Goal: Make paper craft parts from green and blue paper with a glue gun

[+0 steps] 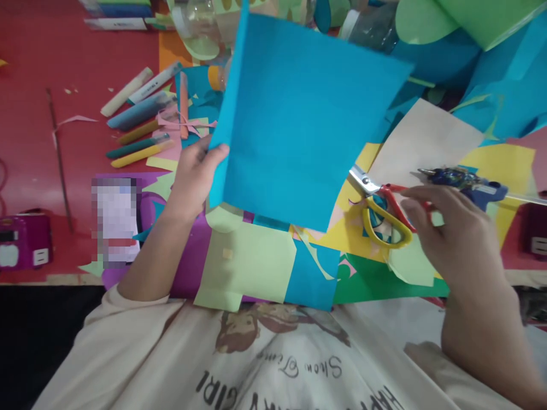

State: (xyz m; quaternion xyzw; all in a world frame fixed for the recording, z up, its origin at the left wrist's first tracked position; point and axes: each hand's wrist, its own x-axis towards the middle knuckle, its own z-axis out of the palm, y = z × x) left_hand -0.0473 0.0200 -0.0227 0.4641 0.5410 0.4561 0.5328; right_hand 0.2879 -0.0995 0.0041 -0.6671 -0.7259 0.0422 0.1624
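Observation:
My left hand (194,176) grips the left edge of a blue sheet of paper (303,119), thumb on the near face. The sheet is raised over the table, with a narrow strip folded along that left side. At the right, my right hand (453,233) has thumb and forefinger closed at the red handle of a pair of scissors (387,196). The scissors' yellow loop hangs free of the fingers, and the blade tips are hidden behind the blue sheet. Below the sheet lies a pale green piece of paper (248,256).
Several markers (139,117) lie at the left, above a phone (116,219) with a blurred screen. A glue gun (470,182) rests beyond my right hand. Plastic bottles (371,28) and paper scraps crowd the back. A purple box-like item (25,242) sits far left.

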